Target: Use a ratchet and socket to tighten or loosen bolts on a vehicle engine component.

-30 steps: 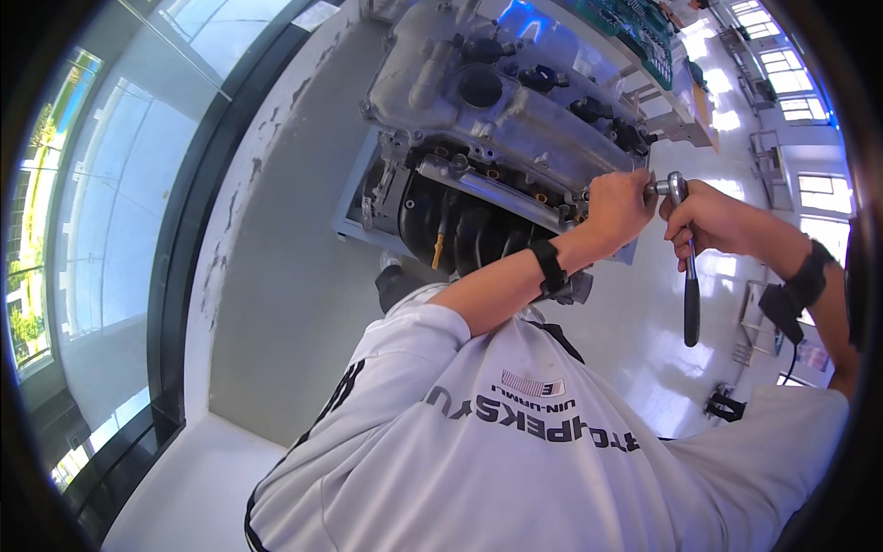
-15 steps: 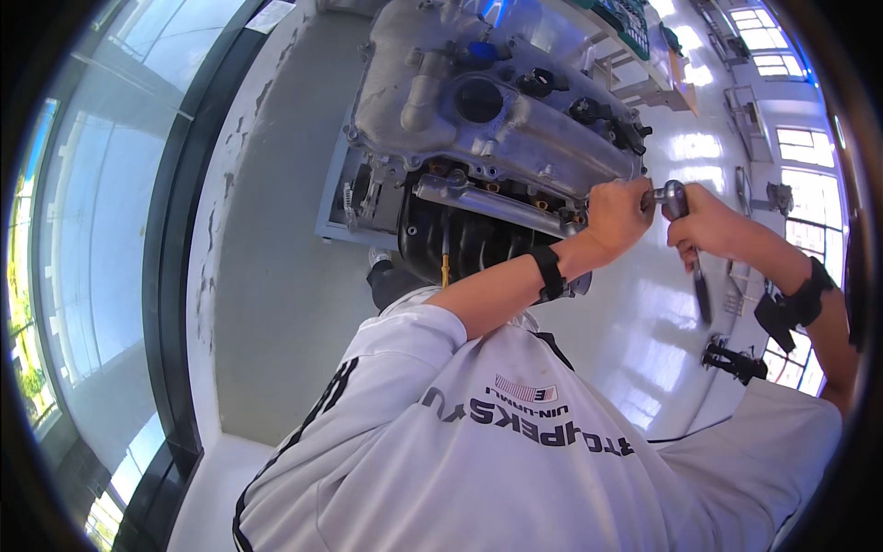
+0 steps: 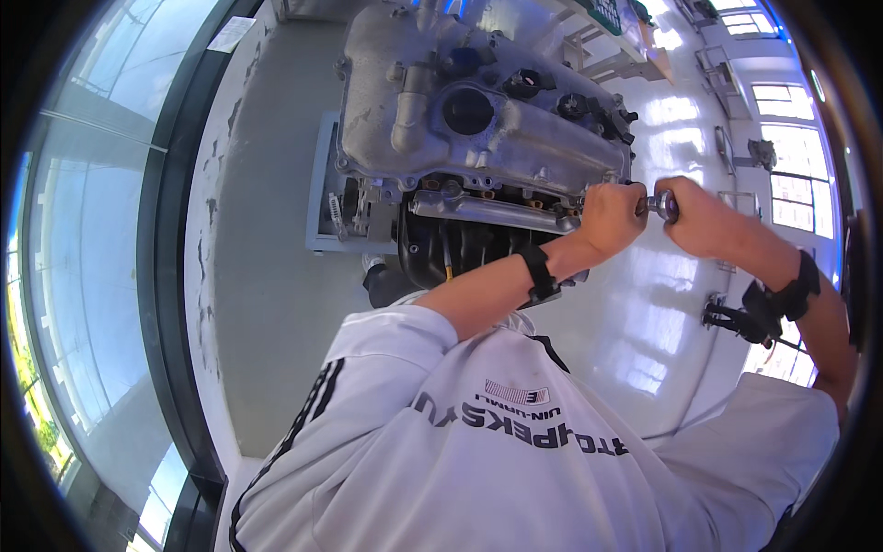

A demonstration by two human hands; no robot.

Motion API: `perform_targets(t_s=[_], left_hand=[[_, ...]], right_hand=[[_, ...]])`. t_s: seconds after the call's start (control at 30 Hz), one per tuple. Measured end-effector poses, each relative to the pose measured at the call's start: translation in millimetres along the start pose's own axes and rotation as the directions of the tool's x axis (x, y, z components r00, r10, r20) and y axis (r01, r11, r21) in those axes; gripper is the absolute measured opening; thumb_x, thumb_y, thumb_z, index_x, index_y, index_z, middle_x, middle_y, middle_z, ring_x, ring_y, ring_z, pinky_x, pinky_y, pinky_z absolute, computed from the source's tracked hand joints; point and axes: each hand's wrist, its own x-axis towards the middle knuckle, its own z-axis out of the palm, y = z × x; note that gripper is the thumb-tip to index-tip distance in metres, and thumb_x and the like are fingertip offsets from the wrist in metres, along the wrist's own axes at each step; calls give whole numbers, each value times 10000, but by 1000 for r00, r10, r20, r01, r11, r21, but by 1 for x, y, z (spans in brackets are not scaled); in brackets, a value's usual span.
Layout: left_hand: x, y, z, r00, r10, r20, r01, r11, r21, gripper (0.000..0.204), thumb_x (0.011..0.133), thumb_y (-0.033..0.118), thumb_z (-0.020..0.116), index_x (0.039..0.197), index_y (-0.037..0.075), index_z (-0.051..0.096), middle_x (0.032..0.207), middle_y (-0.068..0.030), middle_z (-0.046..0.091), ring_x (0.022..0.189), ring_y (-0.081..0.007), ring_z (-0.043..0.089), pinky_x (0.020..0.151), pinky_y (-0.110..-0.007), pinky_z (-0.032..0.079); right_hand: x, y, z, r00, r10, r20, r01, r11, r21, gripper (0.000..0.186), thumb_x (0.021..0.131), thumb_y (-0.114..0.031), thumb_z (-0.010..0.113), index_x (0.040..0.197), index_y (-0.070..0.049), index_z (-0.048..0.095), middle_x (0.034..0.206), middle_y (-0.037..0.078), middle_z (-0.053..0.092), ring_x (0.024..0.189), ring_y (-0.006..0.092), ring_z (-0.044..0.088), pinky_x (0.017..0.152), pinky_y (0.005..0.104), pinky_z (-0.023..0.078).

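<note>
Beside the engine (image 3: pixel 497 152), left hand (image 3: pixel 613 219) and right hand (image 3: pixel 699 219) both in closed grip around the ratchet wrench (image 3: pixel 666 206).

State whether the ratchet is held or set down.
Held: the right hand grips the ratchet, its metal showing beside the left hand; the handle is hidden.

White reflections (image 3: pixel 678 145) streak the glossy grey floor (image 3: pixel 285 313) between bright, dark-barred rectangular windows (image 3: pixel 796 166) at right and a chipped white wall strip (image 3: pixel 201 276) beside dark-framed glass panes (image 3: pixel 97 239) at left.
</note>
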Motion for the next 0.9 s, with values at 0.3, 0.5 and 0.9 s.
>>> perform_targets(t_s=[0.3, 0.5, 0.9], left_hand=[[-9, 8, 0, 951, 64, 303, -79, 996, 38, 47, 673, 73, 626, 630, 55, 622, 623, -145, 606, 608, -344, 612, 568, -435, 466], [3, 11, -17, 989, -73, 131, 83, 994, -76, 37, 650, 67, 631, 632, 35, 636, 609, -176, 605, 606, -369, 612, 587, -449, 496], [16, 6, -9, 974, -64, 218, 74, 996, -39, 99, 684, 76, 621, 616, 5, 603, 608, -201, 582, 600, -398, 580, 584, -444, 470]], right_hand=[[-6, 11, 0, 985, -141, 100, 169, 912, -373, 278, 652, -23, 679, 890, -37, 537, 804, 154, 619, 843, 348, 568, 752, 393, 447], [17, -17, -27, 929, -369, -43, 353, 913, -202, 276, 590, -5, 620, 844, -40, 519, 564, 166, 530, 583, 396, 541, 552, 428, 416], [9, 3, 10, 892, -217, -397, 173, 974, -144, 164, 614, -31, 610, 738, -22, 503, 610, 183, 514, 617, 414, 510, 573, 434, 399]])
